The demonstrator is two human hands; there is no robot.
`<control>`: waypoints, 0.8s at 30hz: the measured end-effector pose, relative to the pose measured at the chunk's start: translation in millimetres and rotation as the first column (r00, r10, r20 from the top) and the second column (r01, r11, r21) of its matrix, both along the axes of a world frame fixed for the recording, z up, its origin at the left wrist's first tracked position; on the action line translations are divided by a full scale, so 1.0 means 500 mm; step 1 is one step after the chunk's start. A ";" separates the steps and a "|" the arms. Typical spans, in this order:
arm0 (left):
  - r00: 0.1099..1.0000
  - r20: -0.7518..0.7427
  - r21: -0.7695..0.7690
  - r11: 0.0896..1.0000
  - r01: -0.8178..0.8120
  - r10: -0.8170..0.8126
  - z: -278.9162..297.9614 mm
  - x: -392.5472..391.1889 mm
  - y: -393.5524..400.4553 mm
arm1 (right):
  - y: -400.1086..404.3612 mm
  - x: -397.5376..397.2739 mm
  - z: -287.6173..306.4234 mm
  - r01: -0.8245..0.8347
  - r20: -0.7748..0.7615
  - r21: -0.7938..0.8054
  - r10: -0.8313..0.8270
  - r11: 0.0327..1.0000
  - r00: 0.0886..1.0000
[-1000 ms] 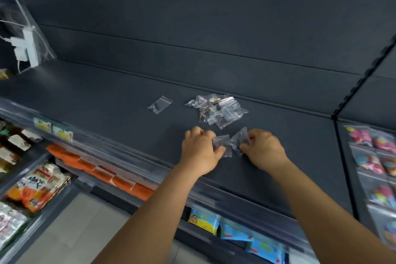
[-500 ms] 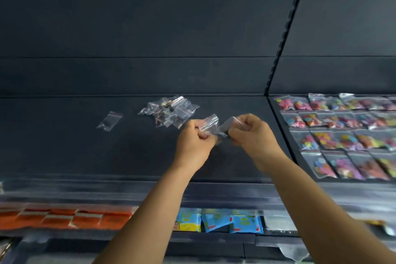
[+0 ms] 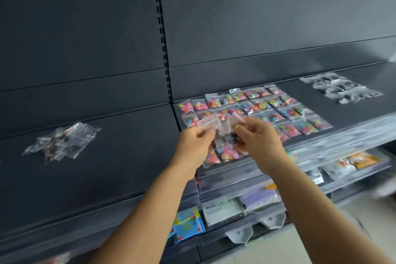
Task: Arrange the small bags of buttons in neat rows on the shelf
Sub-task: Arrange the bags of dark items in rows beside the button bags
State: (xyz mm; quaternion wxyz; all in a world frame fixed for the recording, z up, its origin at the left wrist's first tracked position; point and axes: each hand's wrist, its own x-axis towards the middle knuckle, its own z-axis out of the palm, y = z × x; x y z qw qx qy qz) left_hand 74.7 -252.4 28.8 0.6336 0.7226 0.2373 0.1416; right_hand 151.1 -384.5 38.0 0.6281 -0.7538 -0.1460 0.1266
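My left hand (image 3: 194, 146) and my right hand (image 3: 258, 138) are raised side by side above the front of the dark shelf (image 3: 120, 169). Together they pinch a few small clear bags of dark buttons (image 3: 222, 129), each hand holding an edge. Behind and below the hands lie neat rows of small bags with colourful buttons (image 3: 267, 109) on the right shelf section. A loose heap of clear bags with dark buttons (image 3: 62, 141) lies on the left section. Far right, more clear bags with dark buttons (image 3: 340, 89) lie in rows.
A slotted upright (image 3: 164, 49) divides the dark back panel into two sections. A clear plastic rail (image 3: 321, 141) runs along the shelf front. Below it, lower shelves hold packets, among them a blue one (image 3: 188, 224) and an orange one (image 3: 362, 159).
The view has swung to the right, so the loose heap now lies far left. Both hands have carried the held bags rightward, over the rows of colourful bags.
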 end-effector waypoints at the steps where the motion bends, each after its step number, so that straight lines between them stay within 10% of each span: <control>1: 1.000 -0.005 0.013 1.000 0.012 -0.012 -0.001 0.021 -0.030 | -0.035 0.018 -0.001 0.031 0.005 0.007 -0.031 0.999 0.999; 24: 0.953 0.058 0.012 0.955 0.298 -0.298 0.009 0.443 -0.555 | -0.574 0.339 0.004 0.283 -0.040 0.057 -0.281 0.957 0.959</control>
